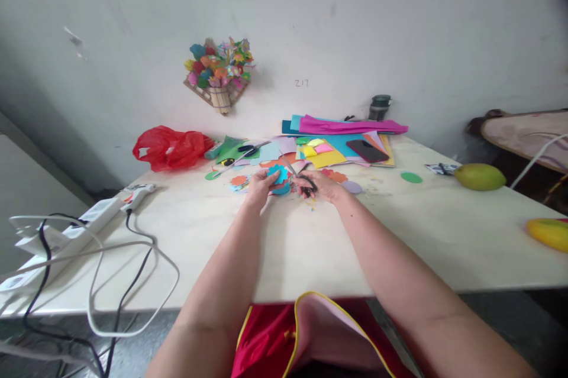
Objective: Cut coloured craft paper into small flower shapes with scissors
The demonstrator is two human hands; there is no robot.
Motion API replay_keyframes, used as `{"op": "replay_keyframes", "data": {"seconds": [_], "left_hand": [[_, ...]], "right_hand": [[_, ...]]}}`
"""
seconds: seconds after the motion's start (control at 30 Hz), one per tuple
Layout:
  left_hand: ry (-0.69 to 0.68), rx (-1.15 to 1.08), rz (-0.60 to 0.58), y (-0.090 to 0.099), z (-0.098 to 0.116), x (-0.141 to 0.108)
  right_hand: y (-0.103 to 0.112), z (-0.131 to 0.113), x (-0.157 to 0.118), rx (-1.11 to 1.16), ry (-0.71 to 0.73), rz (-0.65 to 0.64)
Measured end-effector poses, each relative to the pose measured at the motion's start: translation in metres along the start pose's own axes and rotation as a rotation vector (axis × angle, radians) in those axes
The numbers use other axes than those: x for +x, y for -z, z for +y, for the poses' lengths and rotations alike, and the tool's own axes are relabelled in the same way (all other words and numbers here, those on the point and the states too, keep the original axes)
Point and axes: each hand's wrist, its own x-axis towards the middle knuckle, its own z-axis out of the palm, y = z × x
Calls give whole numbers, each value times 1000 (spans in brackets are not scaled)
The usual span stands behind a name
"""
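Note:
Between the fingers of my left hand [260,185] is a blue paper flower [278,174] with a scalloped edge. My right hand [323,184] grips the black handles of a pair of scissors [293,171], whose blades point up and left, close beside the flower. Another blue paper piece [281,190] lies below the flower. Orange paper flowers [238,180] rest left of my left hand, and red and orange ones [335,175] lie just beyond my right hand. Tiny paper scraps [312,203] are scattered on the table under the scissors.
Coloured sheets [328,157] and a phone [367,151] lie at the back, near a second pair of scissors [254,148]. A red plastic bag [171,147] sits back left. A power strip [93,218] with cables occupies the left side. A green mango [480,177] lies right.

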Motion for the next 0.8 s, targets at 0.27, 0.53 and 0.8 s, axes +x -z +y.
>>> {"op": "replay_keyframes", "data": {"seconds": [0.27, 0.53, 0.8], "left_hand": [[-16, -51, 55, -3, 5, -3], [-9, -58, 50, -3, 5, -3], [96, -31, -29, 2, 7, -4]], "right_hand": [[4, 9, 3, -47, -20, -57], [4, 11, 5, -77, -31, -54], [5, 9, 2, -83, -7, -75]]}}
